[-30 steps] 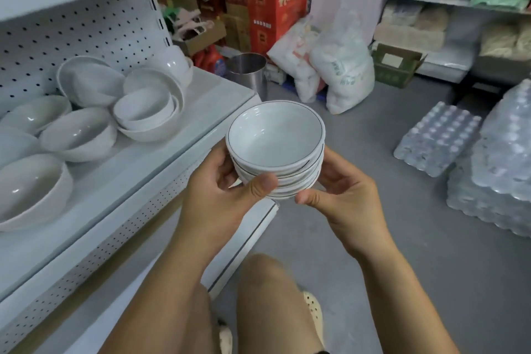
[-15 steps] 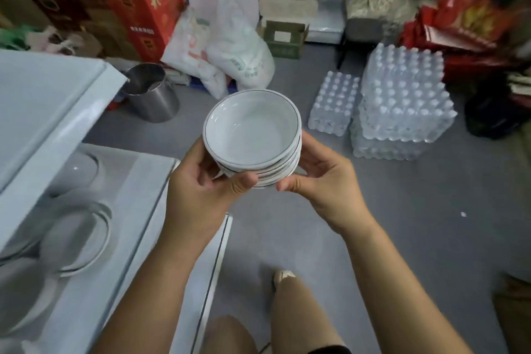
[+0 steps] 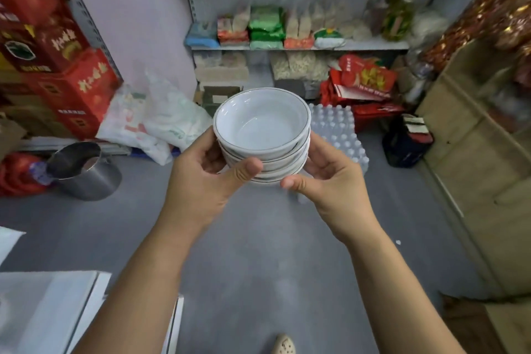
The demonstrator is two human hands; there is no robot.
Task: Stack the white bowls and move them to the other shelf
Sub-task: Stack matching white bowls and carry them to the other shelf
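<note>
Bowls (image 3: 262, 123), perhaps five, one stack.

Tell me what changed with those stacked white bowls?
The person turned right, away from the white metal bowl shelf, now just a corner at lower left, carrying the stack of dark-rimmed white bowls to face the far shelf of packets. Nothing grasped or released: left hand and right hand grip it as before.

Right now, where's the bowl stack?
Centre of the head view: the bowl stack is gripped between left hand and right hand, above the grey floor, bottled-water pack behind.
</note>
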